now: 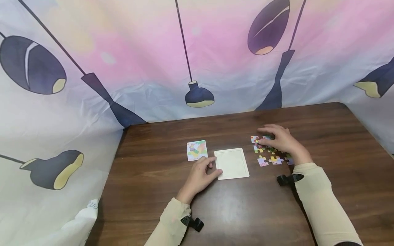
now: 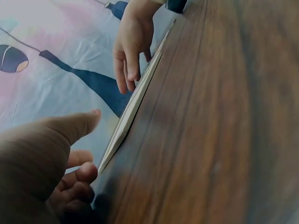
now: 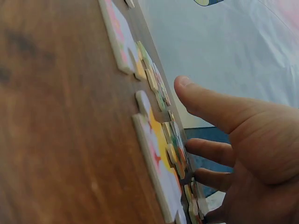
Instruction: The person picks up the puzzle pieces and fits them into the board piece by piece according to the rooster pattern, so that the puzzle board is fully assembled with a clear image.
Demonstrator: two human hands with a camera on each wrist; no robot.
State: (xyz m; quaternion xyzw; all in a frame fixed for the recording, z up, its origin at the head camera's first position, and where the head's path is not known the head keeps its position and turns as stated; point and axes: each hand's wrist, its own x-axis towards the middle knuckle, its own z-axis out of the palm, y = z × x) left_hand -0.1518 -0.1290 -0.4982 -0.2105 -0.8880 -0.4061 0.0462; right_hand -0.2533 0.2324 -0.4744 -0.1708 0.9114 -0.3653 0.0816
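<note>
A white square puzzle tray (image 1: 232, 164) lies flat near the middle of the table. At its left edge is my left hand (image 1: 200, 175), thumb and fingers spread apart with nothing gripped; in the left wrist view a gap shows between the thumb and the tray (image 2: 133, 109). Over a group of colourful jigsaw pieces (image 1: 276, 160) to the right of the tray hovers my right hand (image 1: 281, 140). Its thumb and fingers are parted in the right wrist view, close above the pieces (image 3: 156, 163), and no piece shows between them. This hand hides some pieces in the head view.
A small square picture card (image 1: 197, 150) lies left of the tray, just beyond the left fingers. The brown wooden table (image 1: 240, 215) meets a curtain (image 1: 147, 85) printed with lamps along its far and left sides.
</note>
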